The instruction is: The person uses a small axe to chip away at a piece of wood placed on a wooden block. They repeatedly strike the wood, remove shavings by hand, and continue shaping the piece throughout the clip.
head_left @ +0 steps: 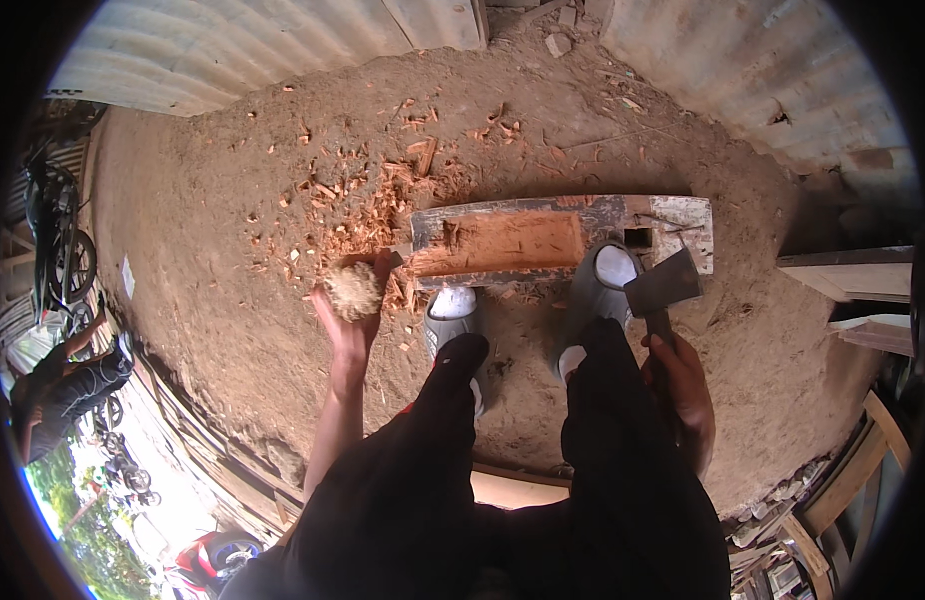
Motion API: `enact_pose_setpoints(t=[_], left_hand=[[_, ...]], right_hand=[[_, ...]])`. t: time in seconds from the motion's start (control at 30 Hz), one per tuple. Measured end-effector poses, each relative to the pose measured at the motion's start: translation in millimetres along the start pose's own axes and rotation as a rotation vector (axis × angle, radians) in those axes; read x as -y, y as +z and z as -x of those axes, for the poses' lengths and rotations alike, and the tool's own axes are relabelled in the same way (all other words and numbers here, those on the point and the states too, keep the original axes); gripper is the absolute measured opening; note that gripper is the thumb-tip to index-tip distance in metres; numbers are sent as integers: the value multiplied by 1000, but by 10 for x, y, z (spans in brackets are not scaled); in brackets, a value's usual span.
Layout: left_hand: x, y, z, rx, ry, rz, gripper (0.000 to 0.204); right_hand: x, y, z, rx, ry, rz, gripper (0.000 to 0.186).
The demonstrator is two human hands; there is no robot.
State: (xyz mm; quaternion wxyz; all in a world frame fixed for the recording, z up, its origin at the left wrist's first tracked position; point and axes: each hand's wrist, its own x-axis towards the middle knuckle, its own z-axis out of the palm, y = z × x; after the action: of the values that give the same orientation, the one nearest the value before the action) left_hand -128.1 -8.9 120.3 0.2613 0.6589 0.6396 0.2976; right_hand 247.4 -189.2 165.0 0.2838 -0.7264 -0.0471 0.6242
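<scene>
My left hand (345, 318) is closed round a chisel (353, 291) whose wooden handle has a frayed, fibrous top. Its metal end shows beside the left end of a long wooden block (598, 203); I cannot tell if they touch. The block lies crosswise on the ground, with a reddish hollow (523, 243) cut into it and a smaller square hole (638, 237) near its right end. My right hand (686, 385) grips the handle of a hatchet (666, 284). The hatchet's broad, dark metal head is over the block's near right side, by my right shoe.
My grey shoes (453, 318) stand against the block's near side. Reddish wood chips (383, 200) litter the dirt floor. Corrugated sheets (253, 45) border the far side. At left are a person (68, 385) and parked motorcycles (63, 240); planks (848, 480) lean at lower right.
</scene>
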Motion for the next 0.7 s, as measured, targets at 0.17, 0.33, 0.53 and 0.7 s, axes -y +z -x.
enact_pose_setpoints(t=[0.17,0.33,0.53,0.7], left_hand=[[-43,397,90,144,-306,678,19],[229,461,132,352,-196,325,16],[930,-207,-1,179,299,-333,26],[372,-344,-183,218,-177,17,24]], right_hand=[[15,21,-19,26,4,14,36],[-20,28,-42,31,3,23,36],[-55,0,-34,17,-5,12,34],[-52,-25,-30,9,8,17,34]])
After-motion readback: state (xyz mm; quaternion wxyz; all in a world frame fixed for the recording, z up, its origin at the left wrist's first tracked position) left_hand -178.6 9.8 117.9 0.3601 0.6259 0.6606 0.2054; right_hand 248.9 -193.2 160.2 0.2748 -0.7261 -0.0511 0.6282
